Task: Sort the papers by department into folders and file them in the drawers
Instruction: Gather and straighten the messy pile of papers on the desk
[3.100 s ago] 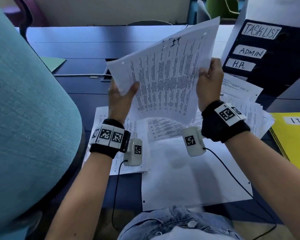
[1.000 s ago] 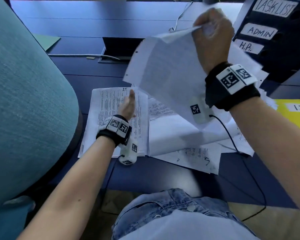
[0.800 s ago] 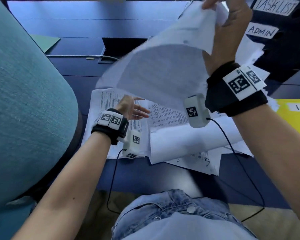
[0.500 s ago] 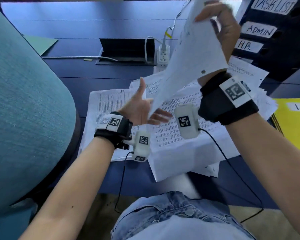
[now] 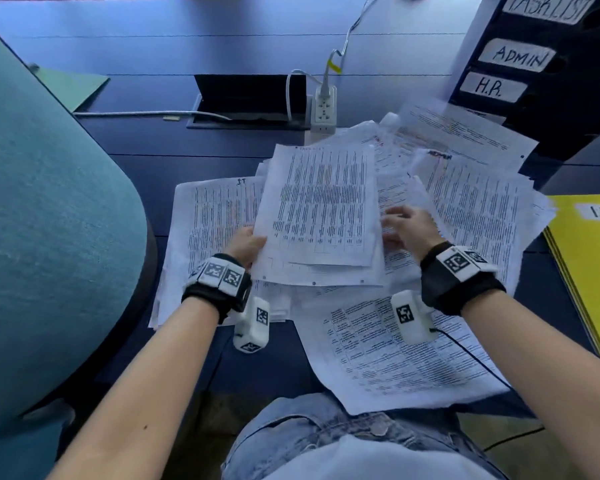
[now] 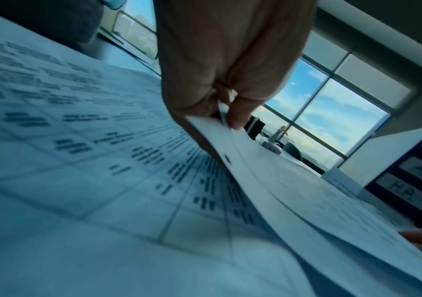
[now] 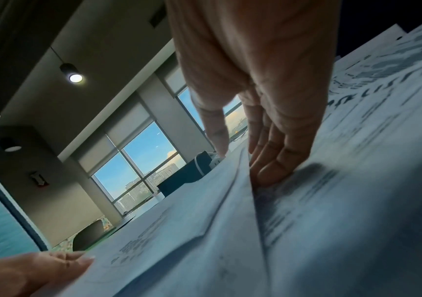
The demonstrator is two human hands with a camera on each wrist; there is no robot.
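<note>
A: Start at the left. What lies there?

B: A flat stack of sheets marked "IT" [image 5: 215, 216] on the desk [image 5: 187, 50]. Just right of it, the left hand [image 5: 246, 244] pinches the near-left corner of a small sheaf of pages [image 5: 321, 209], thumb on top, fingers curled beneath.

A: How does the sheaf lie?

B: Long axis running away from the person, near edge lifted slightly, overlapping the IT stack and the loose heap of papers [image 5: 471, 188].

A: And the right hand [image 5: 407, 230]?

B: At the sheaf's right edge. Its fingers [image 7: 278, 160] are straight and slide under the pages, resting on the heap; nothing is gripped.

A: Which hand governs the next move?

B: Likely the left: it alone holds the sheaf, and the IT stack lies directly to its left. The yellow folder labelled "IT" [image 5: 589, 271] sits far right, nearer the right hand. The binder [image 5: 548, 84] stands beyond.
</note>
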